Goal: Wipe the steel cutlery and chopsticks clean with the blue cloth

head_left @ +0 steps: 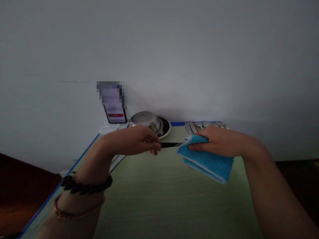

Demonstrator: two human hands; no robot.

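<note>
Pinched in the fingers of my left hand (pixel 139 141) is one end of a thin black-handled utensil (pixel 169 145). It lies level above the table and its far end disappears behind a folded blue cloth (pixel 208 158), so its kind is hidden. My right hand (pixel 216 139) is closed on the cloth, thumb in front, with the cloth's near edge against the utensil. Behind my right hand, several pieces of cutlery (pixel 190 127) lie side by side at the back of the table.
An upturned metal bowl (pixel 143 118) sits by a dark, light-rimmed dish (pixel 167 127) at the back. A phone (pixel 116 113) stands on a white holder (pixel 108 128) to their left. Long pale sticks (pixel 117 163) lie near my left wrist. A wall (pixel 174 59) rises behind the green table (pixel 169 199).
</note>
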